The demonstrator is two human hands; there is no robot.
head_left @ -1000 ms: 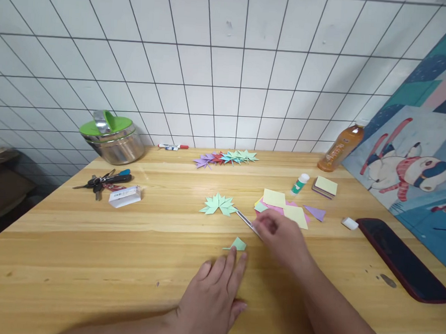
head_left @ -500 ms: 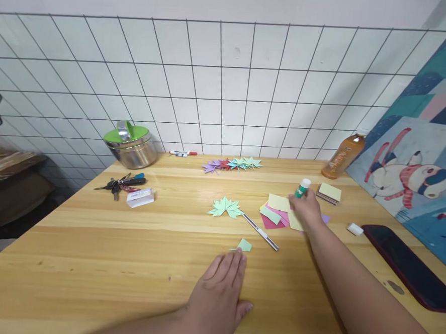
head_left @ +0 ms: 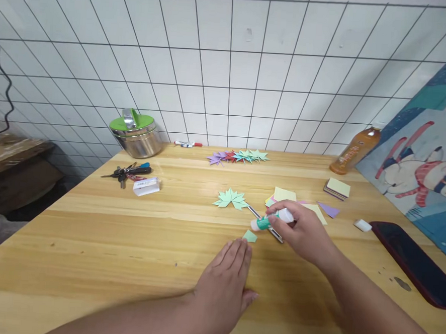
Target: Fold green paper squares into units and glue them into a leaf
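Observation:
My left hand (head_left: pixel 225 283) lies flat on the wooden table, its fingertips over the near edge of a small folded green paper (head_left: pixel 250 236). The rest of that paper is hidden under the fingers. In my right hand (head_left: pixel 304 232) is a glue stick (head_left: pixel 267 222) with a green label, gripped and tilted with its end just above the green paper. Beyond them lies a green folded-paper leaf shape (head_left: pixel 231 199). A slim utility knife (head_left: pixel 276 235) lies partly behind the glue stick and my right hand.
Coloured paper sheets (head_left: pixel 285 194) lie past my right hand, with a stack of paper (head_left: pixel 337 188) farther right. A phone (head_left: pixel 415 262), white eraser (head_left: pixel 363 225) and drink bottle (head_left: pixel 356 150) stand or lie at right. Keys (head_left: pixel 126 172), a small box (head_left: pixel 147 186) and a steel pot (head_left: pixel 137 140) are at left.
My right hand has brought the glue stick from above the coloured sheets, left and nearer, to the green paper, tipping it over. My left hand stays flat on the paper. The view has shifted slightly.

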